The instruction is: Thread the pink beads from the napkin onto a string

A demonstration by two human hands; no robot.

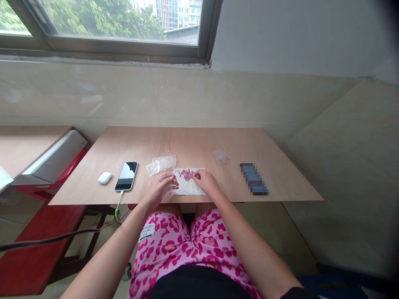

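Small pinkish-red beads [186, 174] lie in a loose heap on a white sheet [190, 189] near the table's front edge. My left hand [162, 187] is at the sheet's left side, its fingers curled round a clear plastic bag [168, 193] that shows below them. At the heap's right edge my right hand [204, 181] has its thumb and fingertips pinched together. Whatever is between those fingertips is too small to tell. Just beyond my left hand lies a pile of clear plastic bags [161, 165].
Another small clear bag [221, 156] lies farther back on the wooden table [193, 141]. To the left are a white phone [126, 176] on a charging cable and a white earbud case [105, 178]. A dark phone [254, 179], blurred, lies at the right.
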